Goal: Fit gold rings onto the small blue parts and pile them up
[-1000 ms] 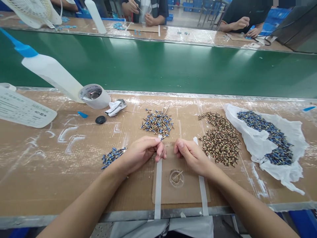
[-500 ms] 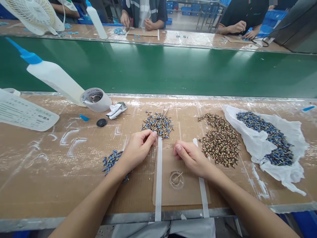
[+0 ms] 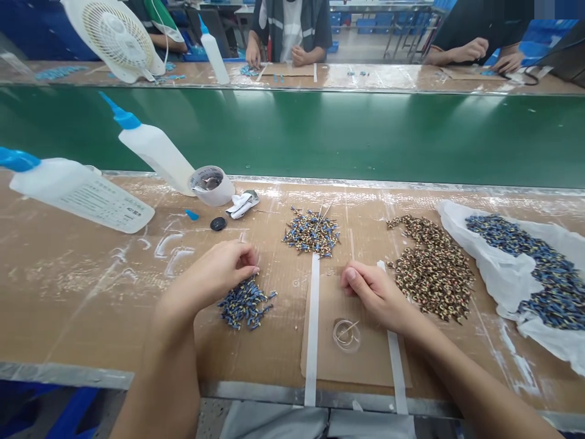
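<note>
My left hand (image 3: 228, 265) is at the upper edge of a pile of small blue parts with pale ends (image 3: 247, 305). Its thumb and fingers are drawn together; anything between them is too small to make out. Over the cardboard pad (image 3: 361, 369) rests my right hand (image 3: 368, 289), its fingers curled against the thumb and their contents hidden. Just below that hand, a small clear dish (image 3: 346, 342) holds a thin stick. Between and beyond both hands is a mixed heap of blue and brass-coloured pieces (image 3: 311, 235), with tweezers (image 3: 323, 216) lying on it.
A heap of small brass-coloured rings (image 3: 432, 271) lies right of my right hand. Farther right, white wrapping (image 3: 496, 274) holds many blue parts. Two squeeze bottles (image 3: 155, 152), a tape roll (image 3: 212, 186) and a black cap (image 3: 218, 224) occupy the left. Co-workers sit across the green belt (image 3: 292, 131).
My left hand has moved from the mixed heap left and nearer, to the pile of blue parts. My right hand stays closed over the pad. The whole view has shifted.
</note>
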`<state>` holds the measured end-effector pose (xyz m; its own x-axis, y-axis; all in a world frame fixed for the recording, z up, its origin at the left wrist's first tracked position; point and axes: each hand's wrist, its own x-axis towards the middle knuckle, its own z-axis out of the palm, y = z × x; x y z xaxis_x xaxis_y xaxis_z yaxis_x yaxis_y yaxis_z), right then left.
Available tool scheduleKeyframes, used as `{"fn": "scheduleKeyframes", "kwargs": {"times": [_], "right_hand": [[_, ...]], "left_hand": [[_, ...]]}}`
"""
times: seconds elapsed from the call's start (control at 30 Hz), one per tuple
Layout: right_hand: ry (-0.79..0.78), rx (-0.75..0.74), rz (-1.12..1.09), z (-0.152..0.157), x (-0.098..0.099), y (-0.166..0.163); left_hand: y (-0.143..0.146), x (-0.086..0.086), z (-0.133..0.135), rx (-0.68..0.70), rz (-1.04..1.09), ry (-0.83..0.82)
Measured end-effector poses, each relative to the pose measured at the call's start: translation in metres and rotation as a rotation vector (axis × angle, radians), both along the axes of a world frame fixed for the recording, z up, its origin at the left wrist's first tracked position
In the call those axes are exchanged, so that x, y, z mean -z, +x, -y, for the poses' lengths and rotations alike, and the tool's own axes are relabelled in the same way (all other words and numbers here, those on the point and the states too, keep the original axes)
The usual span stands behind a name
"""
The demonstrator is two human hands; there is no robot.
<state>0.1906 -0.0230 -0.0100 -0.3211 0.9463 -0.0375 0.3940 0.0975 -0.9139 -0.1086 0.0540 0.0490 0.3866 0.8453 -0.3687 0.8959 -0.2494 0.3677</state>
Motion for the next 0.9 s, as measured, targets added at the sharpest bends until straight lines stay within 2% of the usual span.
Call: {"fn": "scheduleKeyframes", "kwargs": {"times": [0.23,0.43,0.53,0.7,0.8,0.9], "right_hand": [[0.002,0.014,0.006,-0.001,-0.002,0.000],[0.023,0.014,0.007,-0.003,-0.002,0.000],[0.032,0.014,0.015,-0.003,-0.002,0.000],[0.032,0.007,0.036,-0.004,-0.003,0.001],[0.024,0.001,0.046,-0.006,-0.003,0.001],[0.023,-0.007,0.053,-0.006,-0.004,0.002]], "left_hand": [[0.005,0.007,0.005,0.066,-0.077,0.040],[0.009,0.009,0.001,0.069,-0.043,0.067],[0.018,0.003,0.003,0.043,0.055,0.094],[0.047,-0.003,0.018,0.161,0.290,0.078],[0.060,0.001,0.024,0.217,0.366,0.072],[0.067,0.009,0.024,0.212,0.428,-0.003]]}}
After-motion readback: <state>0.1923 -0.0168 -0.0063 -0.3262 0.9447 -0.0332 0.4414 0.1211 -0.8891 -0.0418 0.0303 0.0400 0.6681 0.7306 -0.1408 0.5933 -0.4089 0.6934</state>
